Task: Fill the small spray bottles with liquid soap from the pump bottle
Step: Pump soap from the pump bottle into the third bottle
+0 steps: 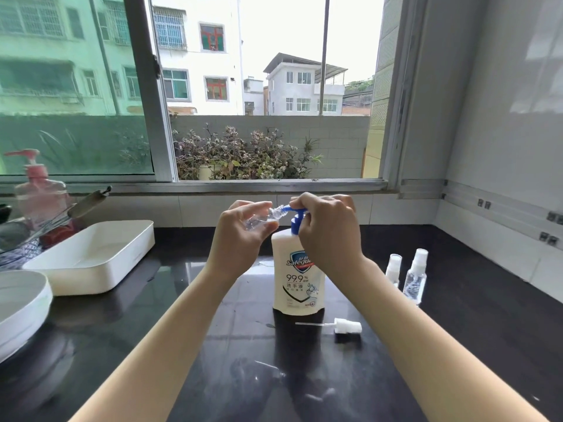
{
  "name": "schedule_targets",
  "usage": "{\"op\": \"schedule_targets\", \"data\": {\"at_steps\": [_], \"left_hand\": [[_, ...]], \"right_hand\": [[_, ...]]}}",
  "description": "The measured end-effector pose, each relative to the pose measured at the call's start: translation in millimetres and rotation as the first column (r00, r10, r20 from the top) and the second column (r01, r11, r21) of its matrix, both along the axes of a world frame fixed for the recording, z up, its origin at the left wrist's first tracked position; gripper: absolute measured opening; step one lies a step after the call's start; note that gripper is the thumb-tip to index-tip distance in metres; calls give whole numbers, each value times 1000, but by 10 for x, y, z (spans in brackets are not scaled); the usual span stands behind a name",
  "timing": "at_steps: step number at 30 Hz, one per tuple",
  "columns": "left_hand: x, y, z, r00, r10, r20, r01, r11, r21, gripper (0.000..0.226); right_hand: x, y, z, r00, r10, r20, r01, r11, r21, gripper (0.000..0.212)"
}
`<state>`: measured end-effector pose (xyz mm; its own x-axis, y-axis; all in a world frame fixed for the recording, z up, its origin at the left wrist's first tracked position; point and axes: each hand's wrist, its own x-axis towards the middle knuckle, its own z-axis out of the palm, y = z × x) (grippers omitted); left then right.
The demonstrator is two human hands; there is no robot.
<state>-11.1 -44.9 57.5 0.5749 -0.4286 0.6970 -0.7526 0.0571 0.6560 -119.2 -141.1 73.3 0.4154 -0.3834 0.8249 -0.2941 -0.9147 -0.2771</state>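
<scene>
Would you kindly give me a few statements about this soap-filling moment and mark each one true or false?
1. The left hand holds a small clear bottle at the pump nozzle. True.
2. The right hand rests flat on the counter. False: it is on the blue pump head.
3. A loose spray cap lies beside the pump bottle. True.
4. The white tray stands right of the pump bottle. False: it sits to its left.

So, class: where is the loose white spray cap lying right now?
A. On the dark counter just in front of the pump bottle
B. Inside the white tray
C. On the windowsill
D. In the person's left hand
A: the spray cap lies on its side on the counter, by the pump bottle's base.
</scene>
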Motion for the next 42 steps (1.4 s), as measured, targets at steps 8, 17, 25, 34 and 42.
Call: {"op": "schedule_targets", "data": {"at_steps": [8,17,25,34,42], "left_hand": [[-19,6,34,1000,-2,-14,2,1000,-10,36],[-12,-1,-30,999,-19,-35,20,1000,7,37],[-13,1,31,1000,-6,-28,5,1000,-4,36],[-26,37,4,1000,-7,-22,7,1000,-7,36],[-11,29,-17,1000,5,-18,-4,1000,19,37]], "right_hand": [[-28,-17,160,997,64,-35,-62,997,38,28],[10,7,-36,1000,-7,-25,6,1000,-8,26],[17,-22,98,999,-2,-54,3,1000,12,28],[-3,-29,83,999,6,-50,-5,1000,10,28],[-18,24,-53,1000,5,9,-5,1000,-14,25]]}}
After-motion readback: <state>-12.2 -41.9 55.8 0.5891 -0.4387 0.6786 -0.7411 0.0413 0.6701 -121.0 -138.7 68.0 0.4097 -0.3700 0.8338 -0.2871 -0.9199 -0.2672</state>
